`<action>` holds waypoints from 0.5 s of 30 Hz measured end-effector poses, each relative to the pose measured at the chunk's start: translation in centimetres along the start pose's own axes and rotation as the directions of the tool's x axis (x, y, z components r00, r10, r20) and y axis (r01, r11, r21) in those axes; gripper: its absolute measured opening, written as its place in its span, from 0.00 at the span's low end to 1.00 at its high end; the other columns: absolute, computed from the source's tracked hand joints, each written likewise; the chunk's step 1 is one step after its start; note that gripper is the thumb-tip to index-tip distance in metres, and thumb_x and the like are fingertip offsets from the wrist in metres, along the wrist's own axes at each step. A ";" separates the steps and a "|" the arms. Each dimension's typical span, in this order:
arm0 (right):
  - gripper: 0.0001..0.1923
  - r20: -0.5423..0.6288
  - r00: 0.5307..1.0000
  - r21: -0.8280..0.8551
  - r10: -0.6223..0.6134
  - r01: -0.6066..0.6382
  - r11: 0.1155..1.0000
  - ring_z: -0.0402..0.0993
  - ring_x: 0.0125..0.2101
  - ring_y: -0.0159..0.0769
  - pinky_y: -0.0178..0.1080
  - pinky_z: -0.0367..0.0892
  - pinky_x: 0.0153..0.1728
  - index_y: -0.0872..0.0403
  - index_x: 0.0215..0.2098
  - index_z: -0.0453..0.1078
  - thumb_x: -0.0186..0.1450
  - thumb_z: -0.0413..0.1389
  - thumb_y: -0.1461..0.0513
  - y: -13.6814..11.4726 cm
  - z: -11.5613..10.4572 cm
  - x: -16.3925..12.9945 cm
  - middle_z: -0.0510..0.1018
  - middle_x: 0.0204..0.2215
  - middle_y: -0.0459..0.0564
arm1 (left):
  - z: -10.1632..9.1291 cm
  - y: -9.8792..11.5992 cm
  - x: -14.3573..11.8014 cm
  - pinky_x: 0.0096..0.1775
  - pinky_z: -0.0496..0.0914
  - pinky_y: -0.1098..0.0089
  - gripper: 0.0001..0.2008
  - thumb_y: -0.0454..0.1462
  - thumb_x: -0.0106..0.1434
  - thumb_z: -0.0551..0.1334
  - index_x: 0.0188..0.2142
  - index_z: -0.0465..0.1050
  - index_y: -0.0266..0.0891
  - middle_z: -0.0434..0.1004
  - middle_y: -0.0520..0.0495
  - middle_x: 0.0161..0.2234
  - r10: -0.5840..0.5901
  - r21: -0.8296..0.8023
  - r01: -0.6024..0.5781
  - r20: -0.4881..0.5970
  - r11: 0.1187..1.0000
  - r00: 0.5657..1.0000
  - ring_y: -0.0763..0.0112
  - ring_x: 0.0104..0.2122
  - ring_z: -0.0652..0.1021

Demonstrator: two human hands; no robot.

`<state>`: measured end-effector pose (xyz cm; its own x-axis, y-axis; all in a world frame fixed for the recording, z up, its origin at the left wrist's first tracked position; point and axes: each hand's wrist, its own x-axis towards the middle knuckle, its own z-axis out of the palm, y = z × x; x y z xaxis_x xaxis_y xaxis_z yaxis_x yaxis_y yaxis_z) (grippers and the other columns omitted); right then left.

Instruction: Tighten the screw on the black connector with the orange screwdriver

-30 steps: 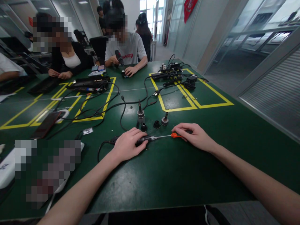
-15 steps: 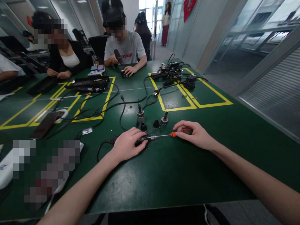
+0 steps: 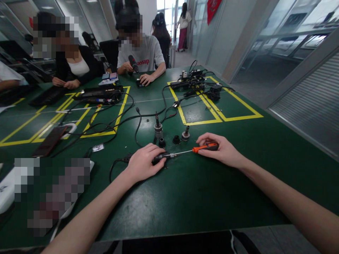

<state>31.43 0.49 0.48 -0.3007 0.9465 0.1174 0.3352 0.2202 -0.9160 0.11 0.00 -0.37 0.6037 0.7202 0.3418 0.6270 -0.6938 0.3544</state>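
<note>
Screwdriver (image 3: 194, 150) with an orange-and-black handle lies nearly level just above the green table (image 3: 185, 197), a little below the middle of the frame, its thin metal shaft pointing left. The right hand (image 3: 221, 151) holds the handle, fingers curled closed around it with the thumb beneath. The shaft's tip meets a small dark cylindrical part (image 3: 159, 157), which the left hand (image 3: 144, 164) presses to the table, fingers wrapped over it so most of it is hidden. A black cable (image 3: 113, 165) runs left from under that hand.

Just above the shaft, toward the centre of the frame, stand four small pieces: a tall metal fitting (image 3: 158, 128), a short black ring (image 3: 161, 143), a black cap (image 3: 176, 140) and a grey stub (image 3: 185, 134). Yellow tape lines (image 3: 185, 118) mark boxes higher up. Other people (image 3: 143, 53) sit at the table's far edge, in the upper left of the frame.
</note>
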 end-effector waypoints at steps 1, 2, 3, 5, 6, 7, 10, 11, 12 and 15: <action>0.18 0.001 1.000 0.026 0.004 -0.004 1.000 0.72 0.29 0.35 0.39 0.68 0.32 0.52 0.39 0.77 0.58 0.70 0.49 0.0 0.0 0.0 0.77 0.32 0.48 | 0.0 0.0 0.0 0.42 0.80 0.61 0.11 0.38 0.69 0.62 0.47 0.80 0.39 0.84 0.45 0.42 -0.004 -0.003 0.004 0.000 1.000 1.000 0.61 0.42 0.82; 0.18 0.007 1.000 0.065 0.017 -0.017 0.998 0.71 0.28 0.35 0.38 0.67 0.31 0.52 0.39 0.77 0.59 0.69 0.48 0.1 0.1 0.0 0.76 0.32 0.47 | 0.0 0.0 0.0 0.42 0.80 0.61 0.11 0.38 0.69 0.63 0.47 0.80 0.39 0.84 0.45 0.41 -0.008 -0.005 0.008 0.000 1.000 1.000 0.61 0.42 0.82; 0.18 0.014 0.999 0.112 0.035 -0.037 0.993 0.69 0.27 0.34 0.38 0.65 0.29 0.52 0.38 0.76 0.61 0.68 0.47 0.1 0.1 0.0 0.76 0.31 0.47 | -0.1 0.0 0.0 0.42 0.80 0.61 0.11 0.37 0.68 0.63 0.47 0.80 0.39 0.84 0.45 0.41 -0.011 -0.007 0.011 0.000 1.000 1.000 0.61 0.42 0.82; 0.18 0.024 0.996 0.194 0.080 -0.084 0.977 0.65 0.24 0.32 0.37 0.61 0.25 0.52 0.37 0.75 0.63 0.66 0.46 0.1 0.3 0.0 0.74 0.28 0.46 | -0.1 0.1 0.0 0.42 0.80 0.61 0.11 0.37 0.68 0.62 0.47 0.80 0.39 0.84 0.45 0.41 -0.018 -0.011 0.018 0.001 1.000 1.000 0.61 0.42 0.82; 0.18 0.026 0.994 0.218 0.102 -0.105 0.970 0.64 0.23 0.32 0.37 0.60 0.24 0.52 0.36 0.74 0.63 0.65 0.47 0.1 0.3 0.0 0.74 0.28 0.46 | -0.1 0.1 0.0 0.43 0.80 0.61 0.11 0.37 0.68 0.62 0.47 0.80 0.39 0.84 0.45 0.41 -0.022 -0.013 0.022 0.002 1.000 1.000 0.61 0.42 0.82; 0.17 0.021 0.993 0.228 0.117 -0.119 0.966 0.64 0.23 0.32 0.36 0.60 0.24 0.52 0.36 0.74 0.62 0.66 0.47 0.1 0.3 0.0 0.74 0.27 0.46 | -0.2 0.1 0.0 0.43 0.80 0.61 0.11 0.37 0.68 0.62 0.47 0.79 0.40 0.84 0.45 0.41 -0.027 -0.015 0.027 0.003 1.000 1.000 0.61 0.42 0.82; 0.17 -0.001 0.990 0.218 0.141 -0.138 0.966 0.66 0.25 0.32 0.36 0.61 0.26 0.52 0.36 0.74 0.58 0.70 0.51 0.1 0.2 0.0 0.75 0.29 0.46 | -0.2 0.1 0.0 0.43 0.80 0.60 0.11 0.37 0.68 0.62 0.47 0.80 0.40 0.84 0.45 0.41 -0.032 -0.021 0.033 0.010 0.999 0.999 0.61 0.42 0.82; 0.18 0.001 0.990 0.219 0.143 -0.140 0.966 0.66 0.26 0.32 0.36 0.61 0.27 0.52 0.36 0.74 0.57 0.71 0.51 0.1 0.1 0.0 0.76 0.30 0.46 | -0.2 0.1 0.0 0.43 0.80 0.60 0.11 0.38 0.68 0.62 0.47 0.80 0.40 0.84 0.45 0.42 -0.033 -0.023 0.033 0.012 0.999 0.999 0.60 0.43 0.82; 0.19 0.010 0.990 0.224 0.142 -0.140 0.964 0.66 0.26 0.33 0.36 0.62 0.27 0.52 0.36 0.74 0.56 0.72 0.51 0.1 0.1 0.0 0.76 0.31 0.46 | -0.2 0.1 0.0 0.43 0.80 0.60 0.11 0.38 0.68 0.62 0.47 0.80 0.40 0.84 0.45 0.42 -0.034 -0.023 0.034 0.013 0.999 0.999 0.60 0.43 0.82; 0.21 0.060 0.991 0.273 0.116 -0.129 0.953 0.66 0.24 0.33 0.37 0.62 0.26 0.52 0.37 0.75 0.58 0.70 0.47 0.2 0.1 0.0 0.76 0.27 0.46 | -0.2 0.1 0.0 0.43 0.80 0.60 0.11 0.38 0.68 0.63 0.47 0.80 0.39 0.84 0.45 0.42 -0.037 -0.020 0.037 0.015 0.999 0.999 0.60 0.43 0.82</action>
<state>31.43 0.53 0.22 -0.3130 0.9497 -0.0134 0.1145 0.0237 -0.9931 0.13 -0.07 -0.18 0.5873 0.7452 0.3157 0.6392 -0.6664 0.3839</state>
